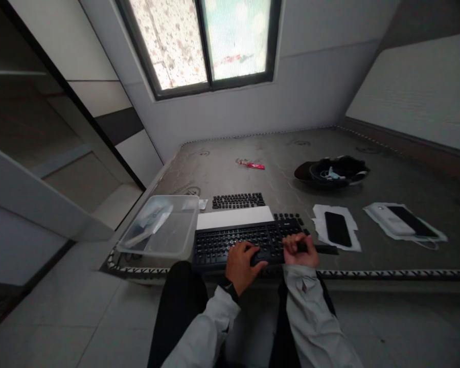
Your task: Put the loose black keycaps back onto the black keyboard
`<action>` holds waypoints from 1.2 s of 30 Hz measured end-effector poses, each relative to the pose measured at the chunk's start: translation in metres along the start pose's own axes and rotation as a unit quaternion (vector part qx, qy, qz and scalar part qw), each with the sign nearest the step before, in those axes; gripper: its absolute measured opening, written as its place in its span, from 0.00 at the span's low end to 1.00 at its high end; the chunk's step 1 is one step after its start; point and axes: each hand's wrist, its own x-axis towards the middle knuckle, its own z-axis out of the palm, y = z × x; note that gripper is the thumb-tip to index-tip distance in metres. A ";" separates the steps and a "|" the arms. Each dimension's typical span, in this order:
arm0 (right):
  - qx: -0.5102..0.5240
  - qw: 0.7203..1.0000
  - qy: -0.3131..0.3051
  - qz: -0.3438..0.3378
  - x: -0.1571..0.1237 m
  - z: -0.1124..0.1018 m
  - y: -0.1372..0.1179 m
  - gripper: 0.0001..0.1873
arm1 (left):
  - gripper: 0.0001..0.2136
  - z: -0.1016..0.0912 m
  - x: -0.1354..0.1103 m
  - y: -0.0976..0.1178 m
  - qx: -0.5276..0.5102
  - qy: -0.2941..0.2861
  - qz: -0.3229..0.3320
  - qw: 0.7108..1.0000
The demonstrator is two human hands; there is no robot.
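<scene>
The right hand (301,250) is curled round a slim dark object (325,249), whose flat, straight end sticks out to the right of the grip; what it is, I cannot tell. The left hand (242,266) lies to the left of that grip, on the near part of the black keyboard (249,236), thumb parted from bent fingers. The keyboard sits below and to the left of the right hand, which covers part of its right end.

Just beyond the keyboard, a smooth white slab (233,217) lies along its far edge, with neat rows of small, squarish black keycaps (237,201) behind. A smaller group of keycaps (287,216) lies close beyond the grip. Left of both hands, a translucent plastic box (187,230) with rounded corners stands near the keyboard.

To the right of the grip, a glossy dark phone (338,229) rests on creased white paper (354,240). Farther off are a dark cap (304,173) with a curved brim and a thin red item (255,165), all on a grey patterned mattress (218,174) with striped edging.
</scene>
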 end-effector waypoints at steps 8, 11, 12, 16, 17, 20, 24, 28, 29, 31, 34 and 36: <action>-0.035 0.996 -0.067 0.052 -0.024 0.014 0.001 0.20 | 0.13 0.009 0.000 -0.017 -0.015 -0.010 0.027 0.999; -0.034 0.993 -0.079 0.081 -0.032 0.014 0.005 0.21 | 0.12 0.009 -0.002 -0.021 -0.017 -0.005 0.041 0.999; -0.031 0.992 -0.080 0.090 -0.034 0.014 0.007 0.21 | 0.12 0.009 -0.003 -0.021 -0.017 -0.001 0.046 0.999; -0.033 0.992 -0.079 0.090 -0.041 0.016 0.011 0.22 | 0.11 0.009 -0.006 -0.024 -0.013 0.008 0.071 0.997; -0.035 0.993 -0.075 0.087 -0.042 0.017 0.012 0.23 | 0.11 0.010 -0.006 -0.024 -0.013 0.009 0.075 0.997; -0.030 0.994 -0.059 0.088 -0.042 0.020 0.014 0.23 | 0.11 0.012 -0.006 -0.026 -0.012 0.009 0.081 0.997; -0.006 0.991 -0.050 0.123 -0.036 0.017 0.017 0.24 | 0.11 0.014 -0.006 -0.028 -0.023 0.005 0.088 0.996; -0.017 0.985 -0.052 0.164 -0.026 0.015 0.024 0.24 | 0.10 0.015 -0.004 -0.032 -0.043 -0.004 0.092 0.995; -0.022 0.983 -0.046 0.174 -0.024 0.016 0.027 0.24 | 0.10 0.015 -0.004 -0.034 -0.049 -0.005 0.091 0.995; -0.033 0.981 -0.032 0.191 -0.019 0.016 0.031 0.24 | 0.09 0.017 -0.003 -0.036 -0.060 -0.005 0.088 0.994; -0.055 0.977 -0.020 0.205 -0.014 0.017 0.034 0.24 | 0.09 0.018 -0.003 -0.036 -0.066 -0.004 0.082 0.994; -0.064 0.977 -0.024 0.201 -0.011 0.017 0.034 0.25 | 0.08 0.017 -0.003 -0.036 -0.067 -0.003 0.076 0.995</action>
